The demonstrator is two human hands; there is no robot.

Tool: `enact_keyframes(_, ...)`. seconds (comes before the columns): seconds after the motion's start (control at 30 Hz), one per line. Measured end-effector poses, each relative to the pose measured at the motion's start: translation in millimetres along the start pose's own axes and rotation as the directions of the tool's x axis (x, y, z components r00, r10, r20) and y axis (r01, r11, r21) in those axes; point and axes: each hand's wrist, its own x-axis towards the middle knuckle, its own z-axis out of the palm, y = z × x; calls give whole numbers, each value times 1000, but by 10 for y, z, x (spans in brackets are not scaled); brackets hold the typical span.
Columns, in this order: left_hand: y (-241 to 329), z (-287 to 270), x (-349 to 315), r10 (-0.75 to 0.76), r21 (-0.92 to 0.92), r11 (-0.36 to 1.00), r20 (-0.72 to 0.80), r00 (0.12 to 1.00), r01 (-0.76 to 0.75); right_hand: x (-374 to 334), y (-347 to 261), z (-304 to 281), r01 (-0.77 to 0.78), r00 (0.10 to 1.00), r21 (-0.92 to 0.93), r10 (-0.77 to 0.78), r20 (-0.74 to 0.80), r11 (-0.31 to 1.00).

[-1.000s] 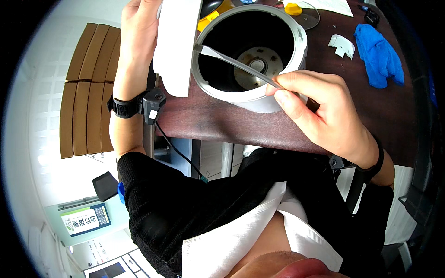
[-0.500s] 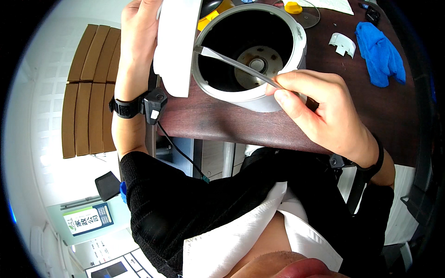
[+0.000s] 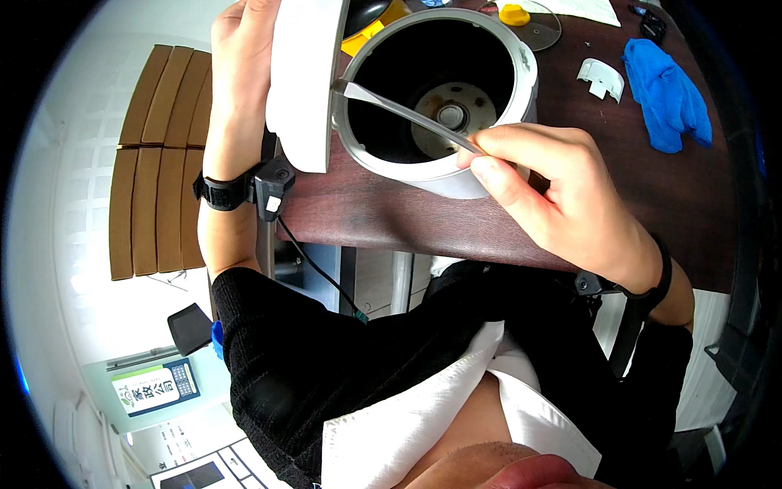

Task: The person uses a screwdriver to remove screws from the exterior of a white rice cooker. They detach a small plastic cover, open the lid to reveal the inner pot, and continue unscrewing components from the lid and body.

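A white round cooker body (image 3: pixel 456 175) with a dark, open inside stands near the front edge of a dark wooden table (image 3: pixel 652 204). My left hand (image 3: pixel 244 57) grips its raised white lid (image 3: pixel 301 81) at the left. My right hand (image 3: pixel 554 196) pinches a thin flat metal tool (image 3: pixel 407 114). The tool's tip rests against the cooker's inner rim beside the lid hinge. A round metal plate (image 3: pixel 452 106) shows at the bottom of the cooker.
A blue cloth (image 3: pixel 664 90) and a small white plastic piece (image 3: pixel 601 79) lie on the table at the right. A yellow knob (image 3: pixel 513 14) on a clear disc sits behind the cooker. Brown floor panels (image 3: pixel 155 163) lie below at the left.
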Motion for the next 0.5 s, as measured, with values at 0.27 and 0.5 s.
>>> enact_keyframes(0.27,-8,-10,-3,-11,-42,999,4,1000,11,83,19,27,49,998,-36,-50,-30,998)
enact_keyframes(0.5,-14,-96,-69,-46,-208,977,17,999,49,222,-5,50,73,997,-65,-72,25,995)
